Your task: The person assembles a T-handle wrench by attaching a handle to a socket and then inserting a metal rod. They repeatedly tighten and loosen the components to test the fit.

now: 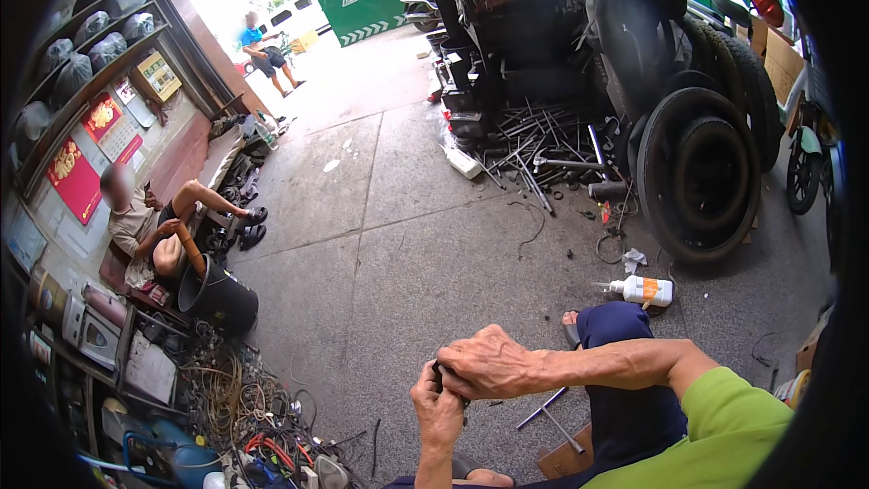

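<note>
My right hand (489, 363) reaches in from the right, its fingers curled over a small dark piece (438, 375). Below it, my left hand (436, 406) is closed around the same piece from the other side. Both hands touch each other, and most of the piece is hidden between the fingers, so its kind cannot be made out. On the floor just right of my hands lies a metal T-handle wrench (561, 428), partly behind my leg. A white bottle with an orange label (644, 291) lies on its side beyond my knee.
Tangled cables (240, 398) and a black bucket (217, 297) stand at left, near a seated person (136, 226). A pile of metal rods (534, 149) lies ahead under a tool rack (516, 0). Tyres (701, 177) lean at right. Another person (264, 50) sits far off.
</note>
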